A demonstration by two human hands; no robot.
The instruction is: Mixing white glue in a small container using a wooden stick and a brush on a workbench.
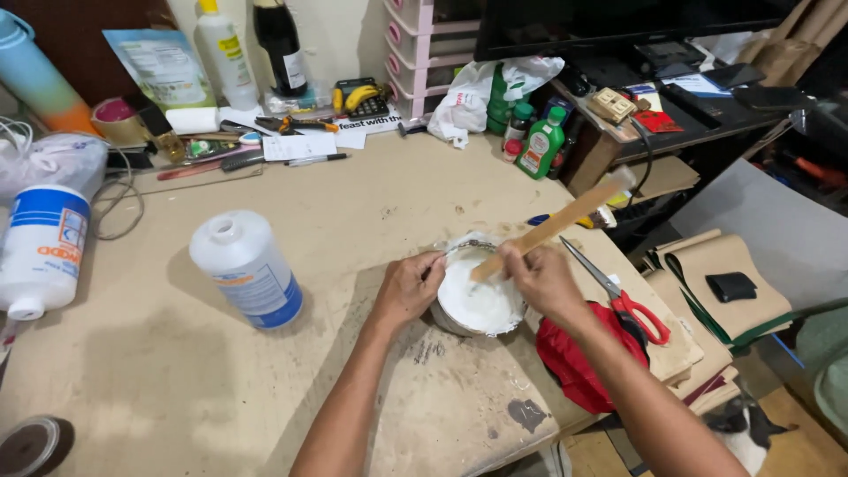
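Observation:
A small metal tin (478,305) full of white paste stands on the brown worktable (353,212), near its right front edge. My left hand (409,287) grips the tin's left rim. My right hand (541,278) holds a flat wooden stick (565,219) whose lower end dips into the white paste; the stick slants up to the right. An open white plastic bottle (248,269) with a blue label stands to the left of the tin.
Red-handled scissors (618,291) lie right of the tin beside a red cloth (579,362). A second white bottle (40,247) lies at the left. Bottles, pens and tools crowd the table's back edge. A green bottle (541,146) stands at the back right. Brown sheets (720,278) are stacked at the right, a cat (746,433) below.

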